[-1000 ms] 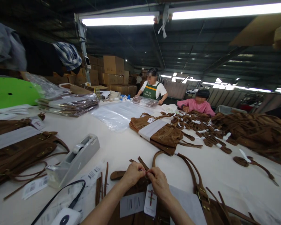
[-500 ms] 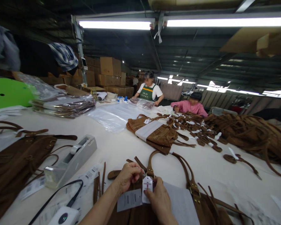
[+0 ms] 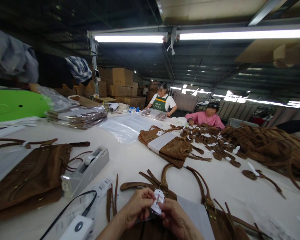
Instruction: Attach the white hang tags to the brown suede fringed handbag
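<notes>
A brown bag lies in front of me, its handles pointing away and a white sheet across it. A small white tag hangs near the brass ring at the base of a handle. My left hand pinches the tag's left edge. On its right edge, the thumb and fingers of my right hand are closed. Part of a second, grey tag shows beneath my hands, mostly hidden.
Left of the bag are a grey tape dispenser, a white device with a black cord and another bag. Beyond lie a wrapped bag, plastic sheets and coiled straps. Two people work across the table.
My left hand has come down from the ring to the tag's left edge. The tag is now tilted between both hands, and the grey tag is mostly covered. The view has shifted slightly.
</notes>
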{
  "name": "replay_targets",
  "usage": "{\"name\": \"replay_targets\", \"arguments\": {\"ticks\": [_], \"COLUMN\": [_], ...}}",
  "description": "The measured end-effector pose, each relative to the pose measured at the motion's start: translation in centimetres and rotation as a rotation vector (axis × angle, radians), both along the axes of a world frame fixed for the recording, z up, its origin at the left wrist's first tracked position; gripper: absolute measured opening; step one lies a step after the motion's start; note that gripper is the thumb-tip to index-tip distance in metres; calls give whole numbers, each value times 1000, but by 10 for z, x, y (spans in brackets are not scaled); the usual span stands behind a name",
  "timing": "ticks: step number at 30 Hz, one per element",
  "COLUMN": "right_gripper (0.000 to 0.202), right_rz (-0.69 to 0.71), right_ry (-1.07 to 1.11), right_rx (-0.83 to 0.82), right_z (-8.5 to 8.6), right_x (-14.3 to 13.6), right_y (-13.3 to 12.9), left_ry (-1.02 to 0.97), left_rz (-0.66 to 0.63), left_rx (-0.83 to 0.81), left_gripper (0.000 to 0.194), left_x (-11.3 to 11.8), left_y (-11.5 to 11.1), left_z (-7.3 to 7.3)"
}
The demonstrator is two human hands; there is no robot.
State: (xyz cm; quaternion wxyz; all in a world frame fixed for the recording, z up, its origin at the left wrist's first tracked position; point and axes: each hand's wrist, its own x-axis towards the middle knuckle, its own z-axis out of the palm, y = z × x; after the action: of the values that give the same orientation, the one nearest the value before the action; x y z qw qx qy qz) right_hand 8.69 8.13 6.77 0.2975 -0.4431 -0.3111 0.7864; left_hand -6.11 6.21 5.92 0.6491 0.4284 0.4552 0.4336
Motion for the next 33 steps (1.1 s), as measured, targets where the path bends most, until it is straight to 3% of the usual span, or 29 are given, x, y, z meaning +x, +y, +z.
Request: {"name": "replay_targets", "arguments": {"ticks": [8,14,20,25,28,33], "right_gripper": [21,17,32,31,32,37], "right_rz": [-243,-316,-216,-156,-124,-80], "right_ry": [-55,-87,11,148,112,-146], "right_rx": [41,110,158,171,227,364], "right_z": [-18,-28,-31,-28,-27,-22], "right_x": [-12,-23,-18,-15,-18,-19], "right_y": [4,6,0,-5,-9,-16], "left_ry": [30,94,72,-59,13,195], "left_rz": [-30,6,57,-21,82,253], "left_rx": [-45,-49,-80,-88,-58,-49], "left_gripper": [24,31,45,44,44,50], "left_x": [-2,8,9,7,5,-3], "left_y": [-19,-26,-29,-30,-25,-9], "left_z": [0,6,-1,-1,-4,-7]}}
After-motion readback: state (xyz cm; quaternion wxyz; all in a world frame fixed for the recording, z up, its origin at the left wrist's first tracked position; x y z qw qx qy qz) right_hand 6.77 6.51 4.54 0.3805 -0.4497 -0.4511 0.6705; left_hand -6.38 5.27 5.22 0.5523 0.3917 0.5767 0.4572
